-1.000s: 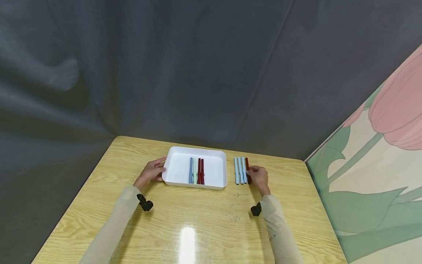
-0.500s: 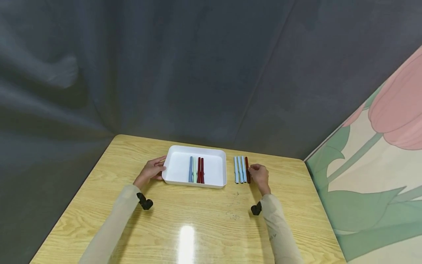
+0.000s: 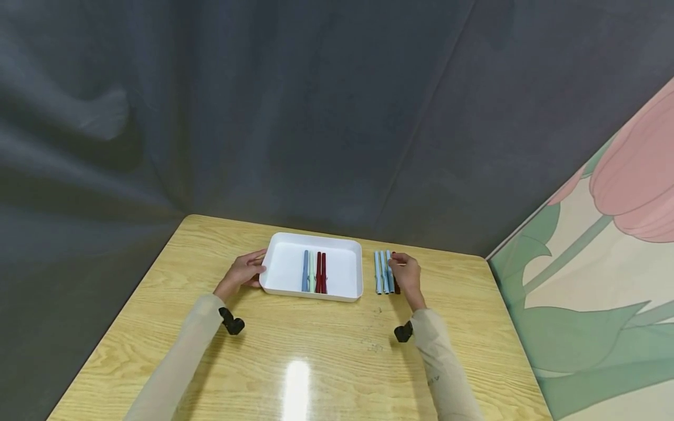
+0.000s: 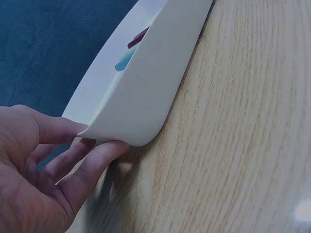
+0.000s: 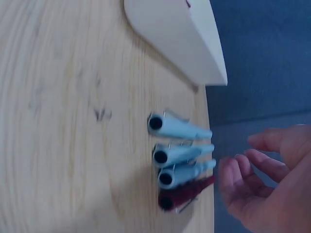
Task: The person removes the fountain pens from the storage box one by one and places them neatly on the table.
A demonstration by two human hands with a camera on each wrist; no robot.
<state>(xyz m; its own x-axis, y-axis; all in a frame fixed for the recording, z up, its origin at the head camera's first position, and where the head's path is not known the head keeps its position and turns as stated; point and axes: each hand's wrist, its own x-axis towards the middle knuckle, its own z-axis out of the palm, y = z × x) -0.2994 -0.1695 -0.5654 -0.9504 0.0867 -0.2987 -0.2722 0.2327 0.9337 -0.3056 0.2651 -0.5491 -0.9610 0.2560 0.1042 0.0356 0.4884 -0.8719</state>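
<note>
At the left end of the white tray [image 3: 284, 263], my left hand [image 3: 244, 272] grips the rim, thumb over the edge and fingers against the outer wall. Inside the tray, a grey-blue pen [image 3: 305, 272], a pale green pen [image 3: 311, 273] and two dark red pens [image 3: 321, 273] lie side by side. Right of the tray are three light blue pens [image 3: 378, 273] and one dark red pen [image 5: 187, 193], lined up on the table. My right hand [image 3: 406, 276] hovers over the far ends of this row. In the right wrist view its loosely bent fingers [image 5: 231, 182] hold nothing.
The wooden table [image 3: 337, 345] ends at a dark curtain [image 3: 316, 117] close behind the tray. A wall with a tulip pattern [image 3: 590, 327] stands along the right side. Small dark marks [image 5: 102, 114] show on the tabletop near the pens.
My right hand has shifted left and slightly away from me, from beside the dark red pen to over the row's far ends. The left hand and tray stay put.
</note>
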